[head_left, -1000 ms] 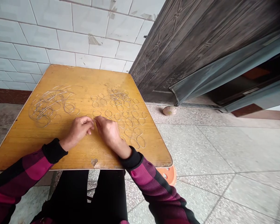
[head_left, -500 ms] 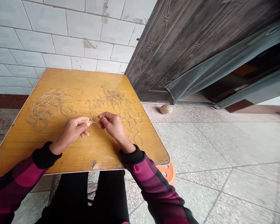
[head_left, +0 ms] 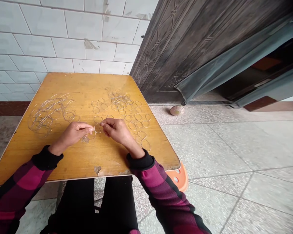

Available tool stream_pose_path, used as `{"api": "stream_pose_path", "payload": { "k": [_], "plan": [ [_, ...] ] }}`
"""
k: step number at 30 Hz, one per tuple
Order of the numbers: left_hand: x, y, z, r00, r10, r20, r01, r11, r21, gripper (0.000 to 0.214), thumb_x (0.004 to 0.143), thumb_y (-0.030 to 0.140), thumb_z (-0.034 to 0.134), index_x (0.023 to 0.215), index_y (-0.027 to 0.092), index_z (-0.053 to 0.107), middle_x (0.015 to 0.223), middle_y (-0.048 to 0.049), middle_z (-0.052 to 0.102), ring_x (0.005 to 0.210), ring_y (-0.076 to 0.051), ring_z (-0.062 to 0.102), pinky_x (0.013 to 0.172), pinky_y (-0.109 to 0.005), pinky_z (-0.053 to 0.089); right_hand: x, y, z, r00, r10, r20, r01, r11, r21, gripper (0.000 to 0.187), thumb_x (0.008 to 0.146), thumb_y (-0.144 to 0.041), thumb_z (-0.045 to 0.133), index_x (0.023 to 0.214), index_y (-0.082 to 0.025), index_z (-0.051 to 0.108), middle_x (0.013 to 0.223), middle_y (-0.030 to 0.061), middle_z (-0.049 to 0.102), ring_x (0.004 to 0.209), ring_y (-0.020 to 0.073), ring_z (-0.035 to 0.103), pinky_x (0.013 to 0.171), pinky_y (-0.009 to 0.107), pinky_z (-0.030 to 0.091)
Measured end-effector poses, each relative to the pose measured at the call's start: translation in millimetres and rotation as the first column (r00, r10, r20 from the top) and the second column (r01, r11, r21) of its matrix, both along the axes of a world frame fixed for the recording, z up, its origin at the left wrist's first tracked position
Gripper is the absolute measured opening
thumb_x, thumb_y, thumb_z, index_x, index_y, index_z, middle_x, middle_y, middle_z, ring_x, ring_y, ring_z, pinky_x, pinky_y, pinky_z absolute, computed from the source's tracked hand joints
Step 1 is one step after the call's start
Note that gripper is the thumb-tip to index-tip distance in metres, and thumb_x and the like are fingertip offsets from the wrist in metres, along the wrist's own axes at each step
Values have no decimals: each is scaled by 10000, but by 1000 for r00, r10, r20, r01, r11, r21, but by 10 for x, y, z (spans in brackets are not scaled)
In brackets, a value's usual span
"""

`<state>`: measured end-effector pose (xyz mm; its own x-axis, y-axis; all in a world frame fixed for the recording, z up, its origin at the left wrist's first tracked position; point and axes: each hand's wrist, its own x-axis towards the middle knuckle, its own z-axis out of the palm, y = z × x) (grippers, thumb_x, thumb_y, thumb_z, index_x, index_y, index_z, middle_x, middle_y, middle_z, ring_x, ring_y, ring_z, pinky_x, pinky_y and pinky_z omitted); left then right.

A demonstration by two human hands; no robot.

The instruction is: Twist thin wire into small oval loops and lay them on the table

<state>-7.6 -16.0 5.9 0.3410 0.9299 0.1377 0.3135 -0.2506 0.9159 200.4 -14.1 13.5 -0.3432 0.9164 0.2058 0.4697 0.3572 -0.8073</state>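
I pinched a thin wire loop [head_left: 98, 128] in the closed fingers of my left hand [head_left: 73, 134] and right hand [head_left: 117, 131], holding it between them over the middle of a yellow wooden table [head_left: 88, 169]. A tangle of wire [head_left: 48, 113] lay to the left of my hands, and scattered loops [head_left: 134, 122] spread to the right and far side. A tiled wall [head_left: 58, 39] stood beyond the table, a dark metal door [head_left: 180, 48] to its right.

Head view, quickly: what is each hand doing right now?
Left hand: closed, pinching a wire loop.
Right hand: closed, pinching the same wire loop.
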Motion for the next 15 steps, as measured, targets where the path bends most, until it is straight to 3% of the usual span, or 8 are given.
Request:
{"api": "stream_pose_path", "payload": {
  "k": [4,8,15],
  "plan": [
    [44,-46,17,997,7,77,6,987,-159,232,758,347,653,625,162,695,591,-26,644,534,-122,526,549,-262,411,0,-12,16,999,9,-30,-9,1000,0,244,917,-276,504,730,-160,609,550,-35,557,478,68,486,576,227,371],
    [53,-59,27,991,-39,125,73,958,-278,218,738,353,671,655,153,699,576,-15,618,522,-109,506,542,-254,408,-16,-29,26,1000,23,-17,-23,999,33,231,917,-267,500,761,-155,630,548,-38,545,474,65,467,561,222,359],
    [48,-72,-11,985,-65,158,118,929,-350,237,753,365,677,658,149,692,627,-21,636,560,-103,520,575,-245,415,-44,-44,4,1000,-2,24,-1,993,120,215,902,-234,511,745,-150,631,577,-22,548,547,85,493,577,224,349]
  ]
}}
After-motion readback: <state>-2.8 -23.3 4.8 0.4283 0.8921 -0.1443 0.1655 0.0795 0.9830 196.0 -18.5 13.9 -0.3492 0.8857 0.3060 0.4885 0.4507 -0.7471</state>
